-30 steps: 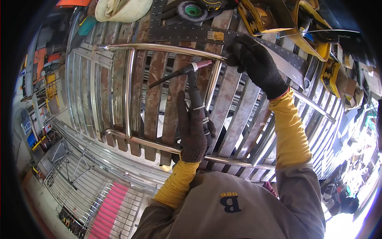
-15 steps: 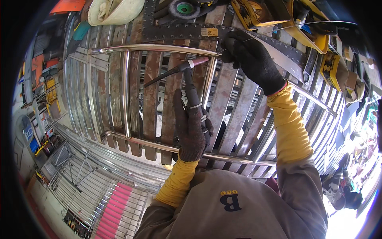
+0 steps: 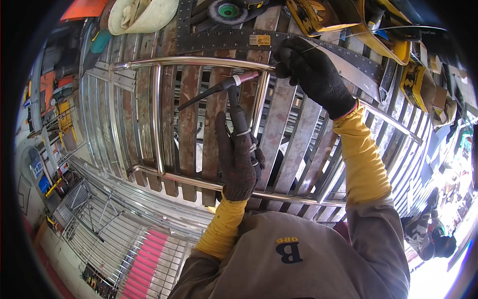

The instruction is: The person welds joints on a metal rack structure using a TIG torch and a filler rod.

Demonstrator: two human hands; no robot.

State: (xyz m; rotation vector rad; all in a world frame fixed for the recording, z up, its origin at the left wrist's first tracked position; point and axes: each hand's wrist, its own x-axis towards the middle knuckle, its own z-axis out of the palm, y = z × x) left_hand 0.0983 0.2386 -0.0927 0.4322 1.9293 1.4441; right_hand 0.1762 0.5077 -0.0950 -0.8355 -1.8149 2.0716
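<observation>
A tubular frame (image 3: 158, 119) lies on a slatted workbench (image 3: 189, 114) in front of the person. Above it, the left hand (image 3: 238, 169) holds a welding torch (image 3: 238, 118), its nozzle (image 3: 247, 77) near the joint of a crossbar (image 3: 260, 99) and the far rail (image 3: 199, 61). Just right of that joint, the right hand (image 3: 311, 72) holds a filler rod (image 3: 398, 27) reaching rightward. Behind the rail lies a framing square (image 3: 224, 40), an angle grinder (image 3: 229, 12) within its angle. A wire rack (image 3: 112, 234) stands to the person's left.

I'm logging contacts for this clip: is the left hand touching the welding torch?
Touching. The head view shows the left hand around the lower part of the welding torch, with gloved fingers visible on both sides of it.
</observation>
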